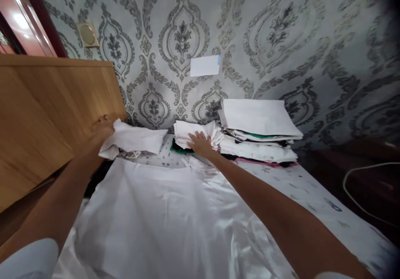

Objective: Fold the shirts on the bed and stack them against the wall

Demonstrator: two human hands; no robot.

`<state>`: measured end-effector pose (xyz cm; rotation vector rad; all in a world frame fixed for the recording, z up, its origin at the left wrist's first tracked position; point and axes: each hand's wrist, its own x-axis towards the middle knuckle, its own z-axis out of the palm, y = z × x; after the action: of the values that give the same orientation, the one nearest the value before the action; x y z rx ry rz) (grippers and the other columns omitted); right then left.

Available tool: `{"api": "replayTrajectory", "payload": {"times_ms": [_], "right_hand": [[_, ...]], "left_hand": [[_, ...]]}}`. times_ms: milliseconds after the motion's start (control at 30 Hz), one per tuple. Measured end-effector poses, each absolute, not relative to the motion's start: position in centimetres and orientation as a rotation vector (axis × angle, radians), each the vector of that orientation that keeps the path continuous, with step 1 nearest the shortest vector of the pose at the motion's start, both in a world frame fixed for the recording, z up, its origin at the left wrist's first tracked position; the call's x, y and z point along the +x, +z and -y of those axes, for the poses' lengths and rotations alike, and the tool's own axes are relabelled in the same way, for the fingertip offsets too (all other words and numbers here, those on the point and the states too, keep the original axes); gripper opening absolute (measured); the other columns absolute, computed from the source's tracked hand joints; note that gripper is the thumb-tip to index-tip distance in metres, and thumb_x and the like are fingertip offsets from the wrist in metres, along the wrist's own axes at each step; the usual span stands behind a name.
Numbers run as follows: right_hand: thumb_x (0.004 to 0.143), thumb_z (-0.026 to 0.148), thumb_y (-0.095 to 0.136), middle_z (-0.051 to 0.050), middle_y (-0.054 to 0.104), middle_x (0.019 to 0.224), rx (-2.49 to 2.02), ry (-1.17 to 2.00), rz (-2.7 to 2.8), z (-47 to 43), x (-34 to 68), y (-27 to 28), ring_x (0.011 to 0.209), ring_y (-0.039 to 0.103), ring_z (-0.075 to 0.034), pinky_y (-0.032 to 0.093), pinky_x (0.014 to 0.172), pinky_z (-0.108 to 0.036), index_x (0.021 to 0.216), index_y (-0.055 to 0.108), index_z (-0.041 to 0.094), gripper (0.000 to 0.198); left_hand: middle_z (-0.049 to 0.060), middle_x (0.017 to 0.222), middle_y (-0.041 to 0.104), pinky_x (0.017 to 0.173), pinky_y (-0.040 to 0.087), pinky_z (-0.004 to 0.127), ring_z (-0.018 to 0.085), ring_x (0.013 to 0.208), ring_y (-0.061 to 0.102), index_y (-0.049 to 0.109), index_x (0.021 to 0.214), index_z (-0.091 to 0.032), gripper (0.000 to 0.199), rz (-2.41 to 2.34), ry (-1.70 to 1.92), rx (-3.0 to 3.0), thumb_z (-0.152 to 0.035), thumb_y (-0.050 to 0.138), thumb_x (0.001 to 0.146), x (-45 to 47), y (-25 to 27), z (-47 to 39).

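My left hand [101,128] grips the left end of a folded white cloth [137,139] lying beside the wooden headboard. My right hand [200,143] rests with fingers spread on a small pile of folded white cloths [193,131] that sits over a green piece. A shiny white sheet [162,212] lies spread out on the bed below both arms.
A taller stack of folded linen [259,133] with white, green, black and pink layers stands right of my right hand, against the patterned wall. The wooden headboard [46,116] rises on the left. A white cable [359,187] curls over the dark floor at right.
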<state>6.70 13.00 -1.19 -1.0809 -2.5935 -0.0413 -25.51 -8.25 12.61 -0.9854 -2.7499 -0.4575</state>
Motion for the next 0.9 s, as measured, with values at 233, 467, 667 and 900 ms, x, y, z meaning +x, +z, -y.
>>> {"api": "replayTrajectory", "payload": {"times_ms": [233, 467, 667, 900], "right_hand": [[0.096, 0.025, 0.042, -0.016, 0.053, 0.145, -0.802, 0.006, 2.534, -7.0, 13.9, -2.2, 0.134, 0.044, -0.029, 0.03, 0.112, -0.044, 0.136, 0.056, 0.016, 0.043], [0.094, 0.039, 0.052, -0.017, 0.061, 0.126, -1.402, 0.238, 2.426, -2.6, 27.1, -5.3, 0.118, 0.055, -0.03, 0.042, 0.099, -0.041, 0.132, 0.056, 0.011, 0.048], [0.095, 0.043, 0.05, -0.015, 0.063, 0.116, -1.504, 0.207, 2.32, 3.9, 31.4, -5.1, 0.11, 0.055, -0.03, 0.04, 0.096, -0.042, 0.119, 0.063, 0.015, 0.04], [0.091, 0.048, 0.057, -0.013, 0.064, 0.108, -1.527, 0.193, 2.306, 10.3, 33.1, -4.4, 0.103, 0.055, -0.03, 0.04, 0.091, -0.043, 0.102, 0.063, 0.018, 0.032]], "left_hand": [[0.017, 0.137, 0.051, 0.111, 0.036, 0.045, 0.031, 0.132, 0.044, 0.054, 0.132, -0.014, 0.044, 2.373, -0.217, -1.699, -0.026, 0.046, 0.09, -18.8, 5.2, 9.0], [0.011, 0.125, 0.061, 0.105, 0.042, 0.038, 0.027, 0.12, 0.056, 0.06, 0.125, -0.02, 0.039, 2.141, -0.322, -2.341, -0.033, 0.044, 0.092, -9.7, -0.2, 8.6], [0.011, 0.12, 0.066, 0.096, 0.044, 0.036, 0.027, 0.114, 0.06, 0.055, 0.135, -0.022, 0.044, 2.058, -0.365, -2.524, -0.036, 0.044, 0.095, 0.7, 0.0, 2.7], [0.003, 0.068, 0.07, 0.071, 0.046, 0.028, 0.024, 0.075, 0.067, 0.069, 0.1, -0.017, 0.034, 2.285, -0.075, -2.544, -0.027, 0.067, 0.068, 6.8, 0.0, -3.7]]}}
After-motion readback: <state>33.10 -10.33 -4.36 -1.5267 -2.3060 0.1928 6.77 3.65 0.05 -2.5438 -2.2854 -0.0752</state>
